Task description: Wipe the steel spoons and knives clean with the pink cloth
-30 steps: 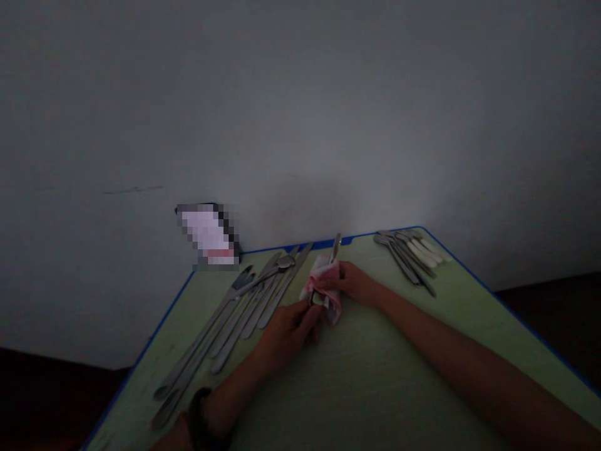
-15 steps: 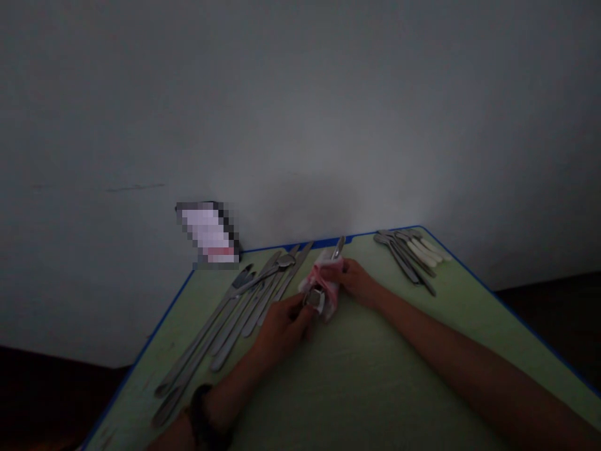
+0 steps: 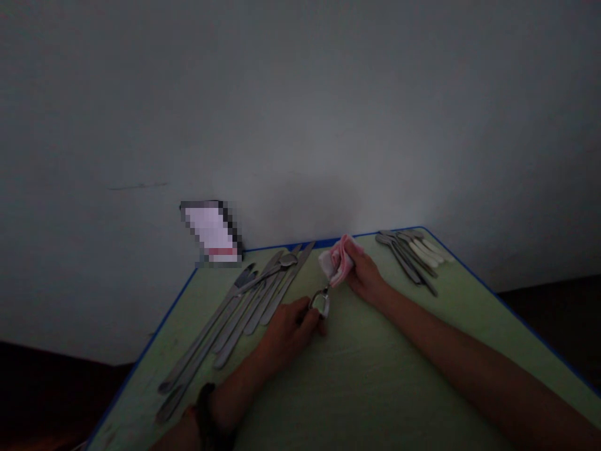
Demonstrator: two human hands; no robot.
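Note:
My left hand (image 3: pixel 291 326) is closed, its thumb and fingers pinching a shiny metal utensil (image 3: pixel 321 303) by its wide looped end. The utensil points away from me, and its far part is covered by a pink and white cloth (image 3: pixel 339 260), so its kind is unclear. My right hand (image 3: pixel 366 272) is closed on this bunched cloth, wrapped about the far part. Left of my hands lie several long metal knives (image 3: pixel 235 331), side by side, and a spoon (image 3: pixel 287 260) rests across them with its bowl toward the wall.
At the back right of the green table (image 3: pixel 375 376) lies a group of dark spoons (image 3: pixel 399 260) and utensils with white handles (image 3: pixel 425 252). A blurred-out phone-like device (image 3: pixel 211 232) leans on the wall at the back left. The grey wall (image 3: pixel 300 125) borders the far edge.
The cloth in my right hand has slid up and away along the utensil, baring its looped end and narrow neck. The far tip, which showed before, is now covered. My left hand keeps its hold.

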